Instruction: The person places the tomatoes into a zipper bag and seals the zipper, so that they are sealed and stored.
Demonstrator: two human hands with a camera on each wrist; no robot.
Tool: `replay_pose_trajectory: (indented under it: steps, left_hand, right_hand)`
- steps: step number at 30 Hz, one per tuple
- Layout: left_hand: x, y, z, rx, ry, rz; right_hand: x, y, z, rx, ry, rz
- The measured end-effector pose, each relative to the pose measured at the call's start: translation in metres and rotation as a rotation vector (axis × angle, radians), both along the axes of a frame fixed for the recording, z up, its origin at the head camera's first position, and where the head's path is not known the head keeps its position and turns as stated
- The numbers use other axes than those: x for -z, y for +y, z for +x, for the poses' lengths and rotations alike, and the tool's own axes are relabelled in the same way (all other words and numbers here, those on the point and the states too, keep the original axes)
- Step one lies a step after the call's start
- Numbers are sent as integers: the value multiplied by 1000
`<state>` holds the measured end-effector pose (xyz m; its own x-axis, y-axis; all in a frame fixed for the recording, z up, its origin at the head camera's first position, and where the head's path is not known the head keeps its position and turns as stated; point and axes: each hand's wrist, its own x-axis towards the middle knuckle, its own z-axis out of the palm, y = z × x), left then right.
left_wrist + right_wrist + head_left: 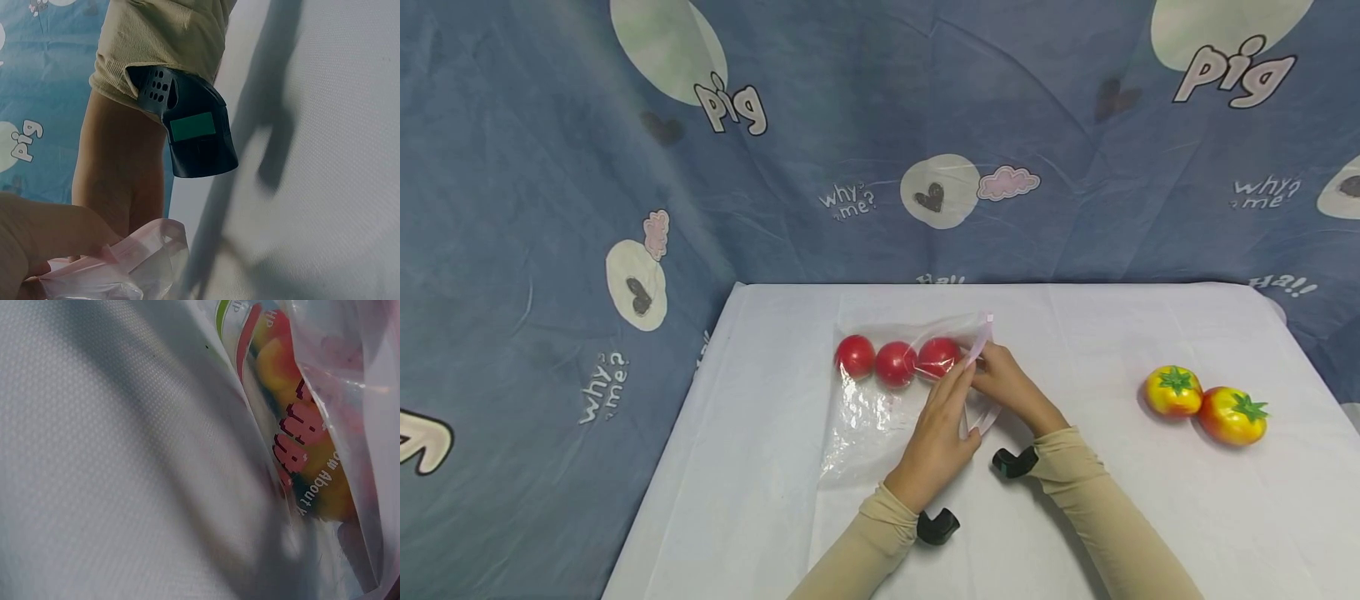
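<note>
A clear plastic bag [868,429] with a pink edge lies on the table, its opening facing right. Three red balls [895,364] form a row inside its upper part. My left hand [934,442] grips the pink edge; the left wrist view shows that hand [50,240] with the bag's edge [147,250] between its fingers. At the opening, beside the rightmost red ball [938,357], is my right hand [1011,385], its fingertips partly hidden by the edge. The right wrist view shows the printed bag [331,381], with red and yellow round shapes.
Two yellow-red tomatoes [1232,415] with green tops sit close together on the right side of the white table [730,467]. A blue patterned cloth [820,100] hangs behind and to the left. A black wrist camera is on each arm.
</note>
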<state>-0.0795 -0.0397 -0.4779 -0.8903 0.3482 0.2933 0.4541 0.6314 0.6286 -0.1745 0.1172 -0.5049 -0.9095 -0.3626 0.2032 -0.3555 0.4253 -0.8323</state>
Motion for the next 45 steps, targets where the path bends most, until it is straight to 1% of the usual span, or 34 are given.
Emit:
replay_pose_trajectory:
  steps: [3,15,20,24,29,32,38,45]
  left_hand:
    - [0,0,0,-2,2,-4]
    - [0,-1,-1,-2,-10,-4]
    - [1,-1,-1,-4,-8,-9]
    - [0,-1,-1,-5,-17,-14]
    - [1,0,-2,-9,-11,-26]
    - [2,0,-2,-9,-8,-23]
    - [2,0,-2,-11,-17,-17]
    - [2,-1,-2,-17,-25,-36]
  right_hand:
    - [0,-1,0,-2,10,1]
    - [0,0,4,5,-21,-18]
    - [2,2,6,10,0,-9]
    - [2,7,8,15,15,-16]
    - [1,13,12,12,-17,-75]
    - [1,15,15,15,-22,-91]
    - [-2,23,21,41,-19,-86]
    - [-6,36,26,60,-10,-66]
